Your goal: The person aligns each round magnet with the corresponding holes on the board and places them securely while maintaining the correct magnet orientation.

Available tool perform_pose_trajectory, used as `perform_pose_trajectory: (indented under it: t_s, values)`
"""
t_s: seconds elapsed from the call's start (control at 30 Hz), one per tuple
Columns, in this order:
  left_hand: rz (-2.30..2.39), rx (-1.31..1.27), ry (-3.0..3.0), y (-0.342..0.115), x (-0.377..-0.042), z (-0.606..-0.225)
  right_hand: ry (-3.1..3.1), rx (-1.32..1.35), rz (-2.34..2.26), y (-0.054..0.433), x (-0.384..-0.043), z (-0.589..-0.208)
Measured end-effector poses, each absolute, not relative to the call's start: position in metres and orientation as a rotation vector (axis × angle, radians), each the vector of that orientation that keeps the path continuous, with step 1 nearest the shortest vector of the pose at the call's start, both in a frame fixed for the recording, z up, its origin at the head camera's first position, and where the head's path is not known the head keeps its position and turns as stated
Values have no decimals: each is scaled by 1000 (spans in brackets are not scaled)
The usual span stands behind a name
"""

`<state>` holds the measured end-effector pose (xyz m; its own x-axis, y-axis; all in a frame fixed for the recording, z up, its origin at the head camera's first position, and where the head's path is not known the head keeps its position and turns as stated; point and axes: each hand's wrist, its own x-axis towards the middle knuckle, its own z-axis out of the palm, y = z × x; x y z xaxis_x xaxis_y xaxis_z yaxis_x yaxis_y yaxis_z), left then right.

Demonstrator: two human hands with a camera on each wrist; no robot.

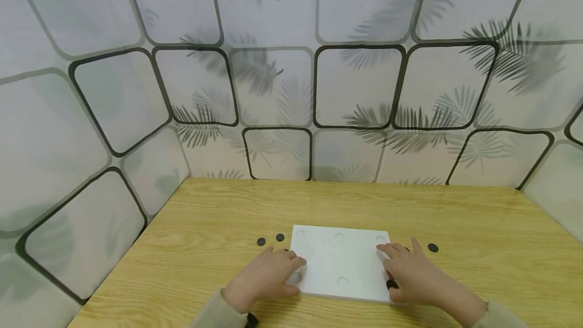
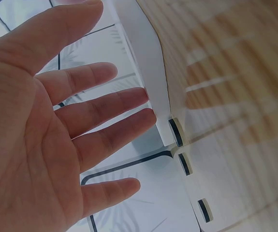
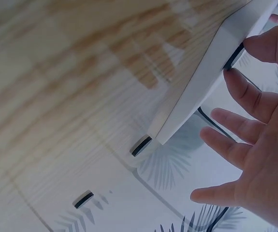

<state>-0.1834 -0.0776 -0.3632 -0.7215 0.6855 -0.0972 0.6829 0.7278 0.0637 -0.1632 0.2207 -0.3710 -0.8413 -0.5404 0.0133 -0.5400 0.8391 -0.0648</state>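
A white rectangular board [image 1: 341, 262] with several shallow round recesses lies flat on the table. My right hand [image 1: 416, 275] is at its right edge. Thumb and index finger pinch a small black disc [image 3: 234, 56] at the board, and the other fingers are spread. Over the board's left edge reaches my left hand [image 1: 268, 272], its fingers loosely extended and holding nothing. In the left wrist view, two fingertips meet the board's white side [image 2: 153, 72]; whether they press on it, I cannot tell.
Beyond the left hand lie black discs [image 1: 261, 241], one partly hidden by it. To the right are another black disc [image 1: 433, 247] and one mostly covered by the right hand. The wooden table [image 1: 218, 211] meets patterned fabric walls [image 1: 278, 153] at the back and sides.
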Motion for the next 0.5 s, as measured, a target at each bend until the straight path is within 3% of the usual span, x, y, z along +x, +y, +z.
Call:
perform_pose_trajectory:
  t_s: [0.5]
  values:
    - [1, 1130, 2827, -77, -184, -365, 3009, -868, -91, 220, -162, -370]
